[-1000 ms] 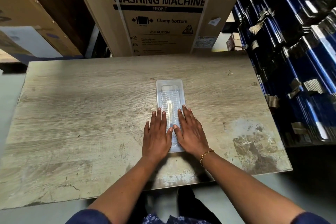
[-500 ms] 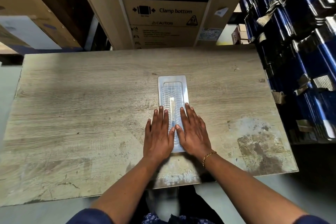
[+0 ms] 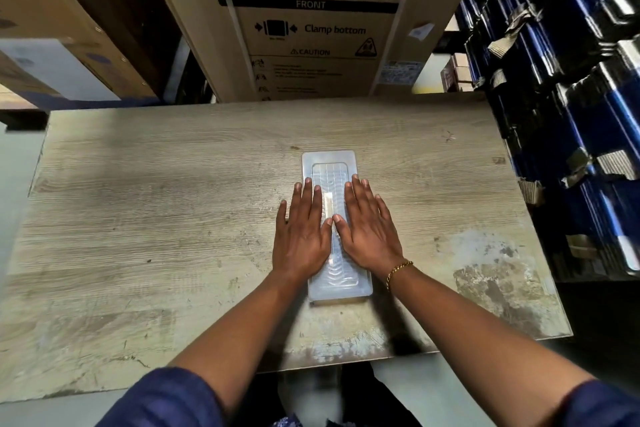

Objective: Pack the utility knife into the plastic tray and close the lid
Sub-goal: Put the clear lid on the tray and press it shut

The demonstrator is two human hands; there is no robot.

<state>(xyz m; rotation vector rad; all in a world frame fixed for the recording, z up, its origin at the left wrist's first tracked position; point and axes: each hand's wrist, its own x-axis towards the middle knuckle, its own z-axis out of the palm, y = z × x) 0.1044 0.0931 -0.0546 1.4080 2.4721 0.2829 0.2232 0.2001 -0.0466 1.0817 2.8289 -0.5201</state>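
A long clear plastic tray (image 3: pixel 329 160) lies lengthwise on the wooden table (image 3: pixel 138 218), with its lid down on top. A pale strip, part of the utility knife (image 3: pixel 328 205), shows through the lid between my hands. My left hand (image 3: pixel 302 232) lies flat on the tray's left side with fingers spread. On the tray's right side my right hand (image 3: pixel 367 229) lies flat in the same way, a gold bracelet on its wrist. Both palms rest on the lid and grip nothing.
A large cardboard washing machine box (image 3: pixel 308 21) stands against the table's far edge. Dark blue stacked packs (image 3: pixel 571 114) rise close along the right side. More boxes (image 3: pixel 52 28) sit at the back left. The table's near edge is just under my forearms.
Both hands have slid forward along the lid, away from me, uncovering the tray's near end. The tray itself has stayed where it was.
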